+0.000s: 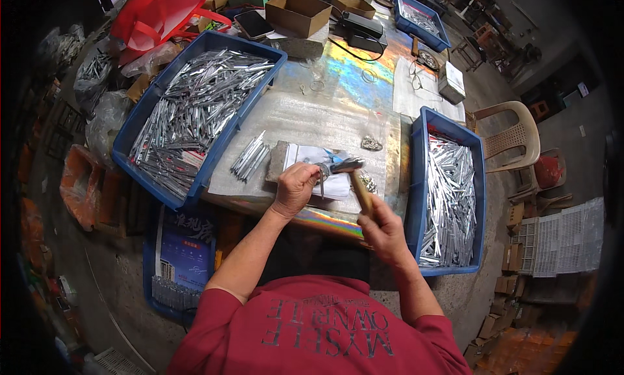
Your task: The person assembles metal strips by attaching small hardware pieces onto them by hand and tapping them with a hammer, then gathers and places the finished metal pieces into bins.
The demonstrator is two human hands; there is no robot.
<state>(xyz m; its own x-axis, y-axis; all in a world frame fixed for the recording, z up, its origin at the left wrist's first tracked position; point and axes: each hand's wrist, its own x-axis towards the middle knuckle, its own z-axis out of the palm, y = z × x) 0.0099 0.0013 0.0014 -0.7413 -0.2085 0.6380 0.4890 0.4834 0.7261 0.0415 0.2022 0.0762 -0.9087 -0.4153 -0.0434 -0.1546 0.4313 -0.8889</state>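
Maroon shirt (318, 329), cropped below | right hand (385, 235) clenched round hammer (361, 194) | left hand (297, 187) pinches slim metal piece (322, 186); I can't discern its tip

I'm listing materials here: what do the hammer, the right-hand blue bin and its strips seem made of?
Hammer: handle probably wood, matte and tan; head apparently metal, dark with bright glints. Blue bin: likely plastic, evenly coloured with a smooth rim. Strips: seemingly metal, silvery with sharp highlights.

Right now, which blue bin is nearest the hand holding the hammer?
The right-side blue bin, just beside the right hand with the hammer. The left bin, the far bin and the low poster bin are all farther off.
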